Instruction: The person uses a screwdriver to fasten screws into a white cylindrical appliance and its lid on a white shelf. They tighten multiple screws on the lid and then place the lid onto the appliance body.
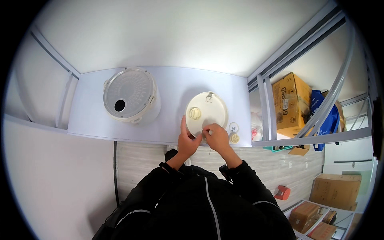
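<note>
A round cream-white lid-like piece (216, 113) lies near the front edge of the white table, right of the middle. On its left part is a yellowish round cap (195, 113), and a small latch-like fitting (209, 96) is at its far rim. My left hand (188, 141) grips the near left rim, its fingers along the side. At the near rim my right hand (216, 136) is closed in a pinch; what its fingertips hold, if anything, is hidden. Just right of it lie a yellowish disc (234, 137) and a pale ring (233, 127).
A white bucket (154, 106) with a grey translucent lid (130, 93) stands on the table's left side. White walls and metal frame posts (269, 108) border the table (172, 80). Beyond the right posts are a cardboard box (290, 106), a blue bag (330, 126) and a plastic bag (256, 127).
</note>
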`<state>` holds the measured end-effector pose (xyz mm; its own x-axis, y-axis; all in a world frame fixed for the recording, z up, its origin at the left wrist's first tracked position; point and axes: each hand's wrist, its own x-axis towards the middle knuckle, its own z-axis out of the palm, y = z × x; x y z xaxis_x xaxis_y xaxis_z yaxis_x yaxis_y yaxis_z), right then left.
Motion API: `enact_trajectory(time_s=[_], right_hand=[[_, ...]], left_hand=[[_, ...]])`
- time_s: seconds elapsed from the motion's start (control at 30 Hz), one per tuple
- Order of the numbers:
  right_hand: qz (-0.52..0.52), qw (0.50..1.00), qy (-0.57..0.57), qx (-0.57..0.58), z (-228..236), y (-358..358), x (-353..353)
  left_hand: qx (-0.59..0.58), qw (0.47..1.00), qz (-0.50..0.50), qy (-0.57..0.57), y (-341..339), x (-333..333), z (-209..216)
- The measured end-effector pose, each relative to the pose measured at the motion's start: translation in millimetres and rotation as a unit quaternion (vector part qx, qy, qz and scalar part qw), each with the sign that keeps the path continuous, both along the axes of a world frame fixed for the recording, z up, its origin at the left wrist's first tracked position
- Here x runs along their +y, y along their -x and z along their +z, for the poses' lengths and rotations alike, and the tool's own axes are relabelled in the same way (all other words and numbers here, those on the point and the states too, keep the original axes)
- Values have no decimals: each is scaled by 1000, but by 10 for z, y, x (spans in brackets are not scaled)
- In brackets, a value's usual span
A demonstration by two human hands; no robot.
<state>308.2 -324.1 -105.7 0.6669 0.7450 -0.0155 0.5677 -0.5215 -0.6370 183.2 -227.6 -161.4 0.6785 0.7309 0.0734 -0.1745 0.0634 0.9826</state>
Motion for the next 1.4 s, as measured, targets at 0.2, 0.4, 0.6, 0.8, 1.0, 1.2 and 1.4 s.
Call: enact_trajectory(time_s=[0.2, 0.4, 0.6, 0.8, 1.0, 1.2, 1.4], right_hand=[[14, 1000, -8, 3, -40, -39, -20], [-5, 999, -30, 31, 62, -32, -22], [-15, 995, -93, 25, 348, -172, -107], [13, 989, -140, 37, 776, -216, -300], [28, 975, -203, 82, 1278, -53, -537], [-38, 959, -267, 91, 1246, -37, -764], [-34, 942, -319, 95, 637, -71, -1036]], left_hand=[[49, 997, 47, -46, -53, -7, 48], [70, 991, 75, -81, -82, -2, 48], [89, 993, 62, -52, -64, 1, 159], [108, 992, 53, -43, -65, 13, 128], [94, 994, 53, -19, -55, 9, 153], [89, 994, 67, 8, -88, 0, 88], [130, 988, 77, -9, -127, -10, 127]])
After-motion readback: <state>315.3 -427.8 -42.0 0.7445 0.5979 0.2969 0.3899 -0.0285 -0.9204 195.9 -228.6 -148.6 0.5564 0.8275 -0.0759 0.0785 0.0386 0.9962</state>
